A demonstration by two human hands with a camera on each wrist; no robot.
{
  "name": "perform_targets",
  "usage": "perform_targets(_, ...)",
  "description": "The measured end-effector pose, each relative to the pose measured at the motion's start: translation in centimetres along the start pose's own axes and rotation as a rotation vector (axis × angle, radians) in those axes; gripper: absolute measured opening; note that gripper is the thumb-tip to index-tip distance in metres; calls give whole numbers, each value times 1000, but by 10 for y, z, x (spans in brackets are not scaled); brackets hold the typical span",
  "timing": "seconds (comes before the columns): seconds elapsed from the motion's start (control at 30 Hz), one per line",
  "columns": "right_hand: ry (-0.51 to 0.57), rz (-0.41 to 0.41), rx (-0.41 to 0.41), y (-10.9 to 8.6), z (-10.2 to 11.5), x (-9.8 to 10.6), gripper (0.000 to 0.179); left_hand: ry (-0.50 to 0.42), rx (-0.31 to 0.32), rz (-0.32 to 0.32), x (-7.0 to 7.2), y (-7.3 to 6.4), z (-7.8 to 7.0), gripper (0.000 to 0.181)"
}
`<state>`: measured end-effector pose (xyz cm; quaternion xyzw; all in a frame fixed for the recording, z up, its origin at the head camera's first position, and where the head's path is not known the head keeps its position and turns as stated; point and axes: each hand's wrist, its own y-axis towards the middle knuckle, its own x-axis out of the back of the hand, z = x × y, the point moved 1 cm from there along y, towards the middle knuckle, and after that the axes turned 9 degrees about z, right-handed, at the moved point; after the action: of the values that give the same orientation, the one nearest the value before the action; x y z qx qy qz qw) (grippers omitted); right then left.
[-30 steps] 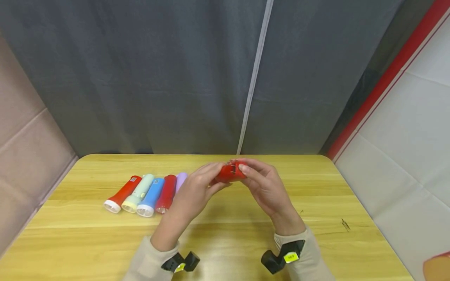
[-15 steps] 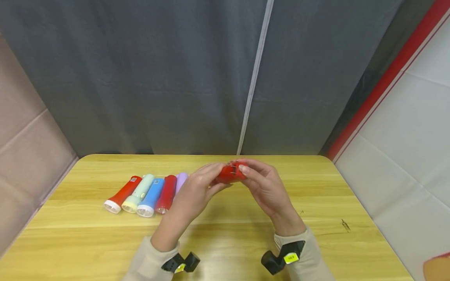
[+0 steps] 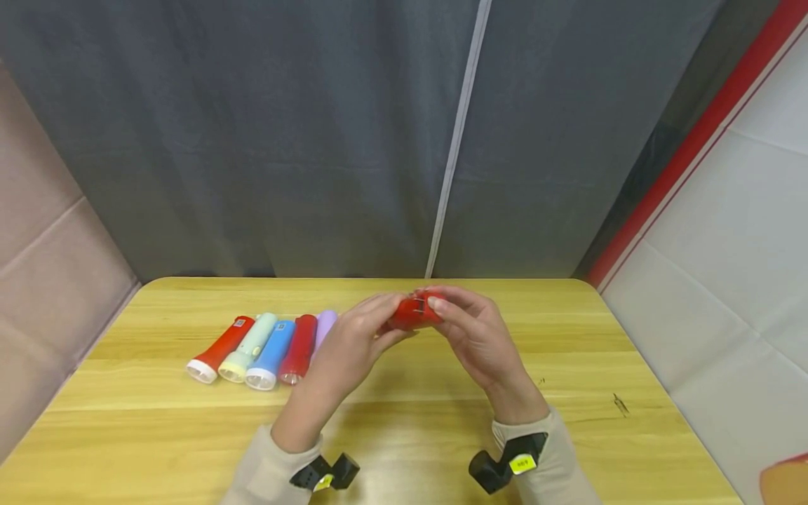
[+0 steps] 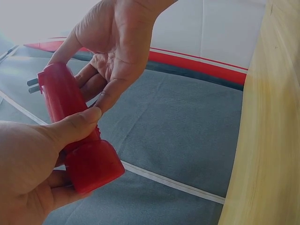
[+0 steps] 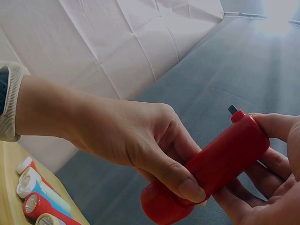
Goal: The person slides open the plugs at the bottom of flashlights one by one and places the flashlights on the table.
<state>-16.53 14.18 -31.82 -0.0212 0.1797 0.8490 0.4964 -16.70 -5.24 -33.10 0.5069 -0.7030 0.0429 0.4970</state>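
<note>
The person's left grip (image 3: 350,342) clasps a red flashlight (image 4: 68,101) above the surface (image 3: 416,435); the right grip (image 3: 476,333) pinches its tail (two metal prongs (image 4: 33,86) jut there). Farther off, leftward, lie four flashlights (image 3: 273,353) and, partly hidden, probably a purple fifth (image 3: 325,322).

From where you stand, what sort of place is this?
Perhaps a small partitioned work booth: a wood-grain table, a gray curtain behind it, and pale walls at both sides.
</note>
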Motion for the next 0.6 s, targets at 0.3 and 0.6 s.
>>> perform_targets(0.3, -5, -3, -1, 0, 0, 0, 30, 18, -17, 0, 0, 1, 0, 46)
perform_targets(0.6, -13, -12, 0, 0, 0, 0, 30, 22, -26, 0, -2, 1, 1, 45)
